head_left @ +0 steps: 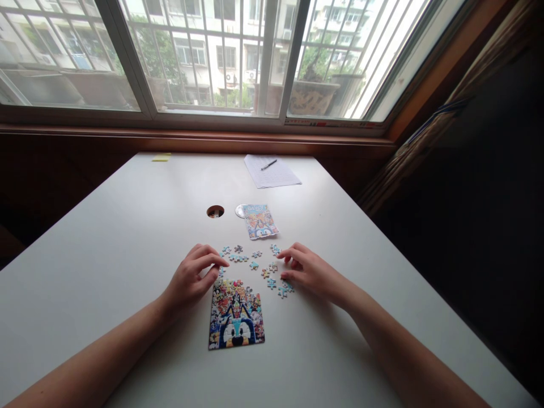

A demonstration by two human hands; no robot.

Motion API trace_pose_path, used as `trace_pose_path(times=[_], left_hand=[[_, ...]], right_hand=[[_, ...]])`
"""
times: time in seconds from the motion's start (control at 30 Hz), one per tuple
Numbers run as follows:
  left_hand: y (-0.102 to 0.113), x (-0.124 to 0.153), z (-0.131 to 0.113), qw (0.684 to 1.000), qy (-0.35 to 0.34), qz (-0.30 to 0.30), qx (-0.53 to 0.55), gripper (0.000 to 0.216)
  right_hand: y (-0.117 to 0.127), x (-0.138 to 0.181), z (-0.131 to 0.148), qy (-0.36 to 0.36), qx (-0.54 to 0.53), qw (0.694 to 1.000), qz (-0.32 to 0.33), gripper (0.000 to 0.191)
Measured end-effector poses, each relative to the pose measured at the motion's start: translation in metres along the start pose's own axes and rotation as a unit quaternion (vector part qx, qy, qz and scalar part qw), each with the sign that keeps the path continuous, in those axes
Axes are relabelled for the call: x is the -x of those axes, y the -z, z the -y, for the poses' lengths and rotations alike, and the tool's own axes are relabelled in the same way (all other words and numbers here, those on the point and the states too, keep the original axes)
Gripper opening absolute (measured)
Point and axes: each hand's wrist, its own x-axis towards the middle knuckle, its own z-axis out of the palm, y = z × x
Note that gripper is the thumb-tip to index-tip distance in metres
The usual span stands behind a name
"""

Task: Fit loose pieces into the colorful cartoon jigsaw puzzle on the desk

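A partly assembled jigsaw puzzle [236, 317] lies flat on the white table, showing a blue cartoon dog's face among many small colourful figures. Its upper edge is uneven. My left hand [198, 272] rests at its upper left corner, fingers bent and apart, close to a loose light-blue piece [221, 272] partly hidden by the thumb. To the right, my right hand [304, 269] hovers beside or touches loose puzzle pieces [271, 283], thumb and forefinger apart. Several more pieces [238, 258] are scattered between the hands. Beyond them lies a picture card [260, 221] with the same dog.
A round silver cover [240, 211] lies partly under the card, left of which is a cable hole [215, 212] in the table [127, 238]. Farther back are paper sheets [276, 177] with a pen [269, 165] and yellow sticky notes [161, 157]. A barred window stands behind.
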Motion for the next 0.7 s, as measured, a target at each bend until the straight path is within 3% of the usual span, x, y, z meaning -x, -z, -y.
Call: trace_pose_path(times=[0.7], left_hand=[[-0.0006,-0.0014,-0.0009,1.0,-0.012,-0.008,-0.002,0.024]], right_hand=[[0.0043,0.0002,0.0022,-0.01,-0.011,1.0,0.009,0.028]])
